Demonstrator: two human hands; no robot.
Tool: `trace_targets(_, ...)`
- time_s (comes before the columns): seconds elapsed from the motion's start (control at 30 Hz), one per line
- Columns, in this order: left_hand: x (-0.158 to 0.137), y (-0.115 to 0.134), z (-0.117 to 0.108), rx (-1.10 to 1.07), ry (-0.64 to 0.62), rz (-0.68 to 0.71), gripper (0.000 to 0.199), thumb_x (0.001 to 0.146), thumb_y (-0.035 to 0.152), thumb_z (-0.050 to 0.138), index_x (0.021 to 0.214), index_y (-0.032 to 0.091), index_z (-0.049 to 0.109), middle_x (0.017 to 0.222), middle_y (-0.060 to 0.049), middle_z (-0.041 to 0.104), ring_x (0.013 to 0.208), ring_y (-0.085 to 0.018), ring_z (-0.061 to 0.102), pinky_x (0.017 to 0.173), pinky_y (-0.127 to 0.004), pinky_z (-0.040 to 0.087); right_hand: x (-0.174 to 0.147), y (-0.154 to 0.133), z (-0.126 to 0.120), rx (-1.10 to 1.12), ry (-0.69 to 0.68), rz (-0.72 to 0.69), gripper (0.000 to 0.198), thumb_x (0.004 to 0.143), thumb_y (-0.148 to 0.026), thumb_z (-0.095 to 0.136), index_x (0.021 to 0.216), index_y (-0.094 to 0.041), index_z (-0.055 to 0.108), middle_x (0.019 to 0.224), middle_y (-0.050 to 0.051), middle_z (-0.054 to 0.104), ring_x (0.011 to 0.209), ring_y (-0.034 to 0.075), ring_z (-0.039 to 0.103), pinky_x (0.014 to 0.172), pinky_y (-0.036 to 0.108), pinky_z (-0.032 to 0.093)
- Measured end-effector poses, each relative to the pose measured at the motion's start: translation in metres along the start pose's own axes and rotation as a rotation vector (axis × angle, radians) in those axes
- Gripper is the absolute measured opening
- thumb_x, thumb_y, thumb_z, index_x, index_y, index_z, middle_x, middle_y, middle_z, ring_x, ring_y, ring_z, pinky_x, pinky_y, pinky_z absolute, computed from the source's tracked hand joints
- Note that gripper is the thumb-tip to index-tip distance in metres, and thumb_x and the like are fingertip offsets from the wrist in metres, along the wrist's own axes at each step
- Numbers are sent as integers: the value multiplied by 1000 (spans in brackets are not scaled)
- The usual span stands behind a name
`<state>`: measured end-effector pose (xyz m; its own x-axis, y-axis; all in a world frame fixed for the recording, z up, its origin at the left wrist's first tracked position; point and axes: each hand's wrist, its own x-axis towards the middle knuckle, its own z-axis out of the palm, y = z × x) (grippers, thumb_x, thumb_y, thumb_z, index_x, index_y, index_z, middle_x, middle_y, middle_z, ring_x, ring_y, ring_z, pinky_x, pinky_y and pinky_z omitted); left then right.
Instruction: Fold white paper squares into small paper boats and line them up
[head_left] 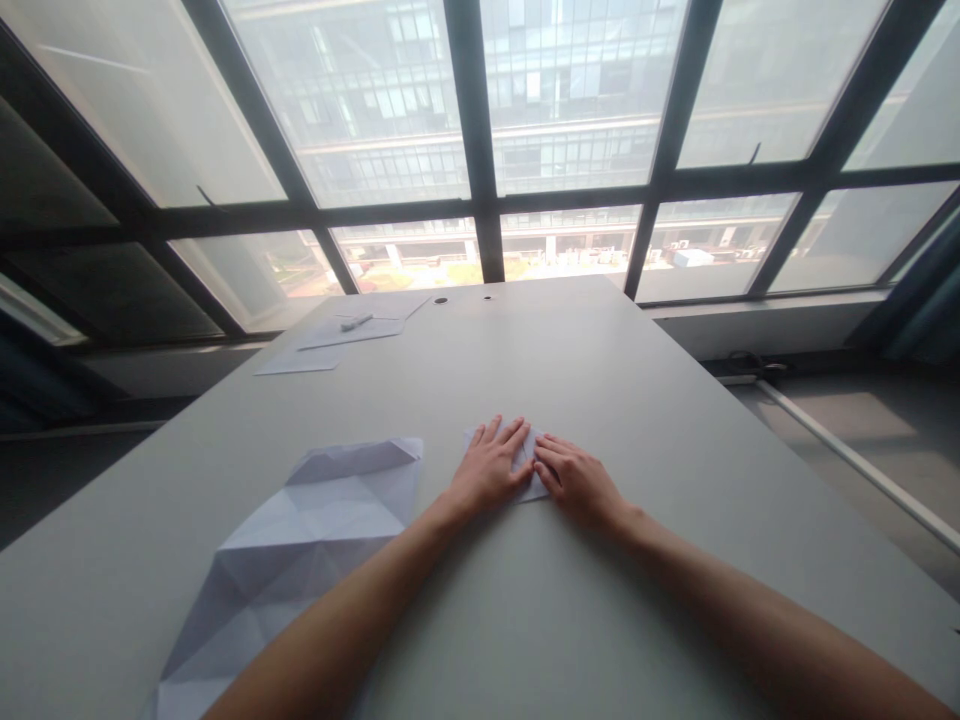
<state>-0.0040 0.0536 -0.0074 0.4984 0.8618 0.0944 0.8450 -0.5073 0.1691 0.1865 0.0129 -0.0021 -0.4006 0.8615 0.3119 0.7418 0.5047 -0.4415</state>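
A small folded piece of white paper (534, 490) lies flat on the table, largely covered by both hands. My left hand (491, 465) rests palm down on it, its fingers spread and pointing away from me. At the paper's right edge, my right hand (577, 478) presses with its fingers held together, the fingertips close to the left thumb. Part of the paper shows between the two hands. To the left, beside and partly behind my left forearm, spreads a larger creased sheet of white paper (322, 510) with many fold lines.
The white table (465, 620) reaches toward the windows. Far left on it lie several flat white sheets (307, 358) with a whitish pen-like object (357, 322) on top. Two small dark holes are near the far edge. A pale bar (855, 460) runs beyond the right edge.
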Motion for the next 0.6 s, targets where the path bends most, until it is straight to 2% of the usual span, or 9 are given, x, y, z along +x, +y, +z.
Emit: trace_targets(0.6,1,0,0,8,3,4,64,96,52,39,153,26,32,160,1,29,149,-31,19,121,-47,17,-1,1,2,-3,-7,9,37,99,-29,42,129,-19,62,141,10,56,135,21,47,114,37,36)
